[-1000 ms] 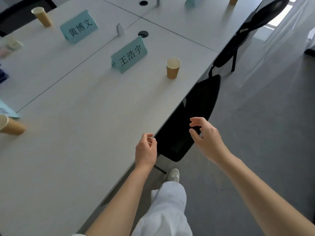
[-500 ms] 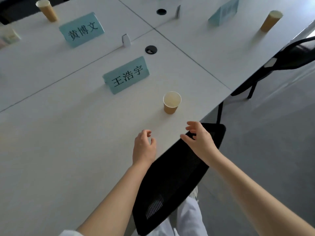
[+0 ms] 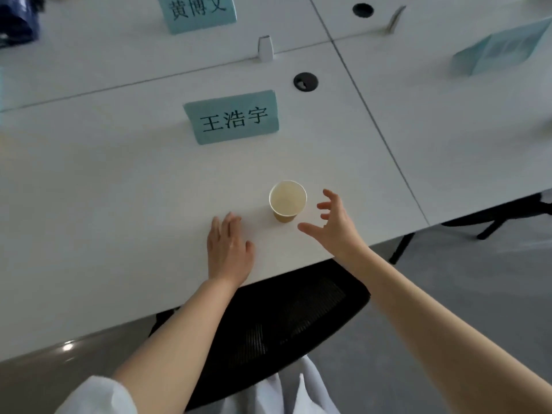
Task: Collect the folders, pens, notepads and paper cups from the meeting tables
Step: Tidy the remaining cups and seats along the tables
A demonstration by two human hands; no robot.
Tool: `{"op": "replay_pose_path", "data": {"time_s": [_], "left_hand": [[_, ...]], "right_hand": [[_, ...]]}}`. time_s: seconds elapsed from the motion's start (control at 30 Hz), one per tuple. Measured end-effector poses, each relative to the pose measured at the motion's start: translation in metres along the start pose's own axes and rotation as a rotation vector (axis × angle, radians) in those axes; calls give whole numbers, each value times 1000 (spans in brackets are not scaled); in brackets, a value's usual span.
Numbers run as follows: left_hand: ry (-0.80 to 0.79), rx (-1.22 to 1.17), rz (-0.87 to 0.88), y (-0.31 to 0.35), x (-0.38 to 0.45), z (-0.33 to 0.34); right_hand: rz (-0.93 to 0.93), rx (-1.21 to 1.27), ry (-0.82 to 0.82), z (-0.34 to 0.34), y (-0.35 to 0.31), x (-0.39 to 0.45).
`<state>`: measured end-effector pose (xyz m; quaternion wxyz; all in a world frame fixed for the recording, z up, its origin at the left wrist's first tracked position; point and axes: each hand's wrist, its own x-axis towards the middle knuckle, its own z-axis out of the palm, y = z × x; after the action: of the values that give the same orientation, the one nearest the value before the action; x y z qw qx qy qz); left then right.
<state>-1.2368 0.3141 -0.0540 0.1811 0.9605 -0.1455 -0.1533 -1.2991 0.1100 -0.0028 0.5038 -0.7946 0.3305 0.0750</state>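
Note:
A brown paper cup [image 3: 287,202] stands upright near the front edge of the white meeting table [image 3: 119,189]. My right hand [image 3: 334,224] is open just to the right of the cup, fingers spread and curved toward it, a small gap between them. My left hand [image 3: 228,246] lies flat on the table to the left of the cup, holding nothing, fingers loosely together.
A teal name card [image 3: 233,119] stands behind the cup, another [image 3: 198,10] farther back, a third [image 3: 498,50] at the right. A black mesh chair [image 3: 277,324] is tucked under the table edge below my arms. A dark blue object [image 3: 16,19] lies far left.
I have moved closer, so the cup now sits between my hands. My right hand has gone from over the chair back to beside the cup and spread open. My left hand has flattened on the table.

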Motion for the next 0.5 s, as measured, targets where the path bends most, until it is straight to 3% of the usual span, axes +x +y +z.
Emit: {"op": "replay_pose_path", "data": {"time_s": [0.27,0.5], "left_hand": [[-79,74,8,7,28,13],[99,161,77,7,49,18]], "right_hand": [[-159,94,-43,29,2,32],[-135,180,92,14,-9,50]]}}
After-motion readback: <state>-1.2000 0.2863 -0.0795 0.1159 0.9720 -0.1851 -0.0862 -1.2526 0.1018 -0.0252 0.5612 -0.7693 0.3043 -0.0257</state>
